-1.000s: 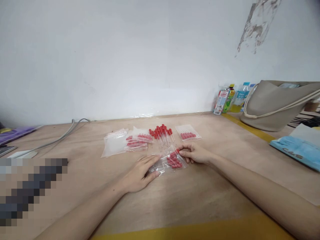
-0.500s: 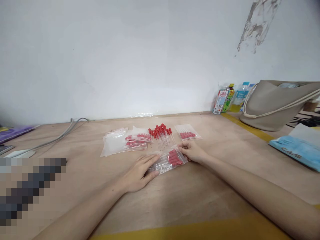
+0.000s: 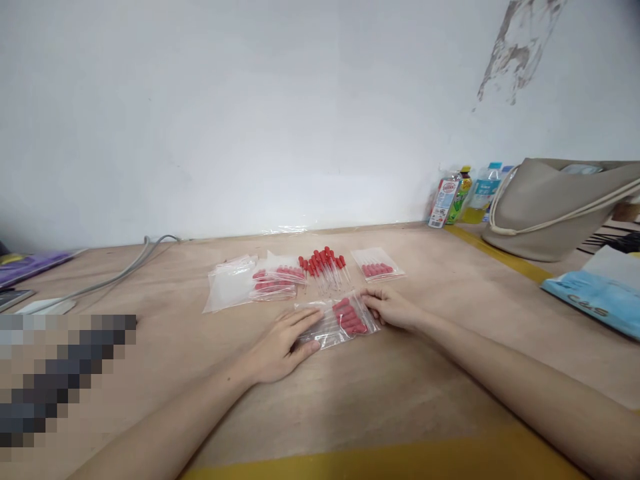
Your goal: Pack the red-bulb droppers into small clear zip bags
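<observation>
A clear zip bag (image 3: 327, 330) lies flat in front of me, with several droppers with red rubber bulbs (image 3: 349, 316) inside it. My left hand (image 3: 283, 343) rests flat across the bag's left end, its fingers stretched and the thumb apart. At the opposite end, my right hand (image 3: 393, 307) has its fingers closed at the bag's upper right corner. Just behind, loose droppers (image 3: 323, 263) with red bulbs form a pile. Filled bags (image 3: 275, 283) are stacked left of the pile beside flat bags (image 3: 230, 283). Another filled bag (image 3: 377, 263) lies to the right.
Drink cartons and bottles (image 3: 453, 197) stand against the wall at right, beside a grey bag (image 3: 555, 207) with cord handles. A blue packet (image 3: 580, 297) lies at the right edge. A grey cable (image 3: 125, 270) runs across the table's left side.
My right fingers have shifted slightly at the bag's right end, and that end lies flatter now. My left hand stays in place on the bag. The view has moved a little.
</observation>
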Demonstrator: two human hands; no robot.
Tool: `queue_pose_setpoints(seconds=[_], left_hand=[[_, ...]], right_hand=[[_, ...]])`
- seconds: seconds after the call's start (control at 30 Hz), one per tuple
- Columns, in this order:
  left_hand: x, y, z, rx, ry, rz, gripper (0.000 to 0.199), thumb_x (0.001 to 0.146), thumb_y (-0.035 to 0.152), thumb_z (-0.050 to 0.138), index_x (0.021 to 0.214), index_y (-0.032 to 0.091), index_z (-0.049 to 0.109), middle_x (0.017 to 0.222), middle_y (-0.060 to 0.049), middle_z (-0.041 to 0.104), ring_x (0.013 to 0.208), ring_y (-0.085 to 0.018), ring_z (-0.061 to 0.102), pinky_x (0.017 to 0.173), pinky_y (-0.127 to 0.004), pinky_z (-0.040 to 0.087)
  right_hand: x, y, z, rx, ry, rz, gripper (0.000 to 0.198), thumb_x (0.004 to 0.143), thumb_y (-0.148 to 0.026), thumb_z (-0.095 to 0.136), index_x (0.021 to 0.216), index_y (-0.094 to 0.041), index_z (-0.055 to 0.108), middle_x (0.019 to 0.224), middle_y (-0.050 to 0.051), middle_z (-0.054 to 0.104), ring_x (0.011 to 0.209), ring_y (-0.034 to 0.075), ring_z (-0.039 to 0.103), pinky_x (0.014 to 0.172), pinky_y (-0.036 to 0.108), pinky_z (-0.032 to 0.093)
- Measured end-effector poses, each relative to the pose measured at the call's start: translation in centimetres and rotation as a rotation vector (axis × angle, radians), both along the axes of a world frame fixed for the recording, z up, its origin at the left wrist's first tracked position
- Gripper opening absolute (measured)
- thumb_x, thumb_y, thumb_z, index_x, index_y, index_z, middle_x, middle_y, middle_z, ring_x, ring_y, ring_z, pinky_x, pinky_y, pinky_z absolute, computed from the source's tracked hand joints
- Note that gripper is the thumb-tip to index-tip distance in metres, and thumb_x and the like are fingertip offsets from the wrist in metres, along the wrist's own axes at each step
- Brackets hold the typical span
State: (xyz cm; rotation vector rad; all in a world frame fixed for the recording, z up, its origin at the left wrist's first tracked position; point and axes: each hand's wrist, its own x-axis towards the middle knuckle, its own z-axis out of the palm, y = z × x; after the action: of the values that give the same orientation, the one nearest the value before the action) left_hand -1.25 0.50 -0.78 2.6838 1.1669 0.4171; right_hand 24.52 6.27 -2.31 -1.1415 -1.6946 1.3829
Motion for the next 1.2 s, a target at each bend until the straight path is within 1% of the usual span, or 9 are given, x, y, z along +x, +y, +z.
queue_pose_setpoints(seconds=[0.1, 0.23, 0.43, 0.6, 0.73, 0.87, 1.0, 1.1, 1.2], left_hand=[[0.0, 0.0, 0.0, 0.003, 0.023, -0.005, 0.045, 0.092, 0.04, 0.037, 0.134, 0.027, 0.034, 0.139, -0.004, 0.035, 0.127, -0.021, 0.033, 0.104, -0.042, 0.028], [0.1, 0.1, 0.0, 0.004, 0.037, -0.006, 0.045, 0.091, 0.04, 0.038, 0.134, 0.026, 0.034, 0.138, -0.005, 0.036, 0.126, -0.021, 0.033, 0.104, -0.043, 0.028], [0.0, 0.0, 0.1, 0.006, -0.013, -0.025, 0.044, 0.091, 0.037, 0.04, 0.134, 0.026, 0.035, 0.137, -0.005, 0.037, 0.126, -0.022, 0.034, 0.103, -0.042, 0.03], [-0.2, 0.0, -0.2, 0.157, -0.133, 0.016, 0.04, 0.09, 0.032, 0.042, 0.13, 0.024, 0.04, 0.134, -0.005, 0.041, 0.125, -0.022, 0.034, 0.103, -0.042, 0.029], [-1.1, 1.2, -0.2, 0.461, -0.316, 0.218, 0.03, 0.089, 0.029, 0.044, 0.117, 0.022, 0.051, 0.123, -0.006, 0.05, 0.118, -0.022, 0.041, 0.102, -0.041, 0.03], [-3.4, 3.0, 0.4, 0.672, -0.334, 0.543, 0.03, 0.088, 0.032, 0.04, 0.109, 0.02, 0.057, 0.115, -0.007, 0.053, 0.112, -0.023, 0.044, 0.098, -0.04, 0.032], [-6.2, 4.8, 0.2, 0.551, -0.107, 0.938, 0.037, 0.087, 0.032, 0.037, 0.118, 0.019, 0.052, 0.128, -0.009, 0.044, 0.121, -0.026, 0.035, 0.102, -0.042, 0.025], [-8.0, 5.8, -0.4, 0.447, -0.036, 1.015, 0.04, 0.087, 0.031, 0.036, 0.119, 0.015, 0.053, 0.132, -0.014, 0.039, 0.125, -0.031, 0.029, 0.1, -0.049, 0.025], [-9.4, 6.6, -1.2, 0.352, 0.008, 1.005, 0.043, 0.087, 0.032, 0.034, 0.122, 0.012, 0.05, 0.135, -0.016, 0.037, 0.127, -0.031, 0.027, 0.1, -0.048, 0.025]], right_hand=[[0.0, -0.2, 0.3, -0.095, -0.015, -0.206, 0.022, 0.077, -0.041, 0.05, 0.079, -0.019, 0.051, 0.058, -0.005, 0.054, 0.036, 0.005, 0.04, 0.031, 0.017, 0.028], [-0.5, -0.7, 0.7, -0.115, -0.035, -0.133, 0.027, 0.067, -0.039, 0.065, 0.077, -0.016, 0.055, 0.045, -0.008, 0.047, 0.032, 0.003, 0.033, 0.031, 0.016, 0.02], [-0.7, -1.4, 1.0, -0.213, 0.07, -0.149, 0.044, 0.049, -0.024, 0.079, 0.086, -0.015, 0.057, 0.046, -0.007, 0.054, 0.037, 0.003, 0.039, 0.035, 0.015, 0.026], [0.3, -1.9, 2.3, -0.261, 0.099, 0.004, 0.029, 0.059, -0.03, 0.073, 0.08, -0.013, 0.063, 0.064, 0.001, 0.064, 0.047, 0.005, 0.05, 0.041, 0.015, 0.036], [2.2, -1.2, 4.2, -0.295, 0.217, -0.013, 0.016, 0.069, -0.028, 0.067, 0.075, -0.014, 0.063, 0.072, 0.003, 0.066, 0.058, 0.011, 0.059, 0.051, 0.021, 0.047], [4.0, 1.3, 5.9, -0.184, 0.382, -0.258, 0.01, 0.079, -0.016, 0.053, 0.078, -0.013, 0.063, 0.071, 0.005, 0.067, 0.057, 0.011, 0.061, 0.052, 0.021, 0.05], [3.5, 4.1, 5.3, -0.074, 0.551, -0.501, 0.017, 0.083, -0.009, 0.043, 0.078, -0.014, 0.059, 0.073, 0.005, 0.066, 0.063, 0.012, 0.064, 0.059, 0.023, 0.053], [2.0, 5.6, 3.5, -0.083, 0.573, -0.595, 0.015, 0.081, -0.006, 0.043, 0.079, -0.015, 0.054, 0.074, 0.003, 0.065, 0.065, 0.011, 0.064, 0.06, 0.024, 0.054], [1.3, 6.0, 1.7, -0.07, 0.432, -0.658, 0.008, 0.076, -0.01, 0.051, 0.083, -0.015, 0.052, 0.08, 0.005, 0.064, 0.072, 0.014, 0.063, 0.064, 0.027, 0.054]])
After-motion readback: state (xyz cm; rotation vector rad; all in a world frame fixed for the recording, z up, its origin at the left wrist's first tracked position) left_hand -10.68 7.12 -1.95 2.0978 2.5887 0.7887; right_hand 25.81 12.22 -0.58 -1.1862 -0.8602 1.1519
